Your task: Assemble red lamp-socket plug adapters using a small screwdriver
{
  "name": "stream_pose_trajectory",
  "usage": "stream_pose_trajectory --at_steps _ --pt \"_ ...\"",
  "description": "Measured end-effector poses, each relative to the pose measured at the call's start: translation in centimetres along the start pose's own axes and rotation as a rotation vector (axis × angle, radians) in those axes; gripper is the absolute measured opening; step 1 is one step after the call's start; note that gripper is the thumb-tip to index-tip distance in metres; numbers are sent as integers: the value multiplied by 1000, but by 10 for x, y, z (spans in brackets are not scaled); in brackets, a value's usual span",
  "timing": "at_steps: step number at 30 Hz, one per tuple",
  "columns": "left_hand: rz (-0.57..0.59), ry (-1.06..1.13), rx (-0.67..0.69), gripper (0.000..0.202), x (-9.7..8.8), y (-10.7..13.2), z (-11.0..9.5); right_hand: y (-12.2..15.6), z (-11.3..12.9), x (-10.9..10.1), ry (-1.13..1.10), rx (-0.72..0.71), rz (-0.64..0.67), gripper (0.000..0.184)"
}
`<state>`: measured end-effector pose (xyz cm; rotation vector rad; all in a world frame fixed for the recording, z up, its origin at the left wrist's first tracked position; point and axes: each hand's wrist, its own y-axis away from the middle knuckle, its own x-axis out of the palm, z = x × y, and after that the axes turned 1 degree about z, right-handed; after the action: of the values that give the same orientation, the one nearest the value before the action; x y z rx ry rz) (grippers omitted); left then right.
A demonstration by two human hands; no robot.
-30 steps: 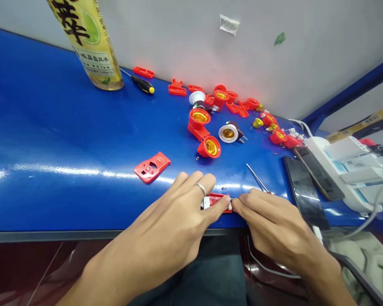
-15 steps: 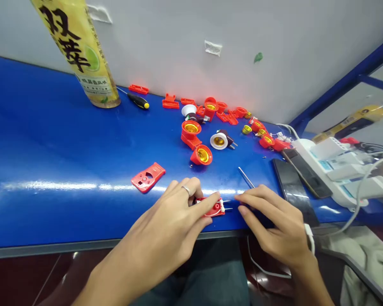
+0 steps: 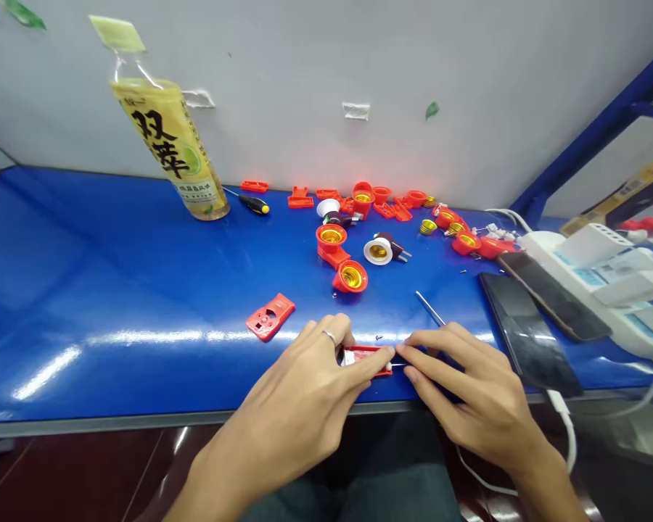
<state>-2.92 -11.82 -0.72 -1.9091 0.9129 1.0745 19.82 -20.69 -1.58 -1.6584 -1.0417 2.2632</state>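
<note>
My left hand [image 3: 305,395], with a ring on one finger, is closed on a small red plug housing [image 3: 366,352] near the table's front edge. White inner parts show at its left end, and a metal prong [image 3: 399,365] sticks out to the right. My right hand [image 3: 468,384] has its fingertips pinched at the prongs, covering their ends. Under that hand's knuckles lies a screwdriver, its metal shaft [image 3: 429,307] showing and its handle hidden. A tiny screw [image 3: 379,337] rests just beyond the housing. To the left lies a red plastic cover [image 3: 270,317].
Red lamp sockets [image 3: 351,277], a white-rimmed plug socket [image 3: 378,251] and loose red pieces spread toward the wall. Back left stand a drink bottle [image 3: 179,152] and a black-yellow screwdriver [image 3: 253,204]. On the right are two phones [image 3: 527,333] and a white power strip [image 3: 544,250].
My right fingertips have moved left to the prongs and meet my left forefinger. The housing's inside face is less visible. The camera view has shifted, showing more of the bottle.
</note>
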Motion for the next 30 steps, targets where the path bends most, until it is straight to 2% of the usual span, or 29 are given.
stream_pose_trajectory --at_steps 13,18,21,25,28,30 --pt "-3 -112 91 56 -3 -2 -2 1 -1 2 26 -71 7 24" --pt "-14 -69 44 49 -2 -2 -1 4 -1 3 43 -87 -14 26" --pt "-4 30 -28 42 -3 -1 -2 6 -1 3 68 -102 -62 29" --pt "-26 127 -105 42 -4 -1 -6 10 2 -3 75 -68 -199 28" --pt "-55 149 -153 41 -7 -1 -11 25 0 -8 47 24 -277 41" --pt "-93 157 -160 48 -14 1 -13 46 -5 -8 23 81 -291 53"
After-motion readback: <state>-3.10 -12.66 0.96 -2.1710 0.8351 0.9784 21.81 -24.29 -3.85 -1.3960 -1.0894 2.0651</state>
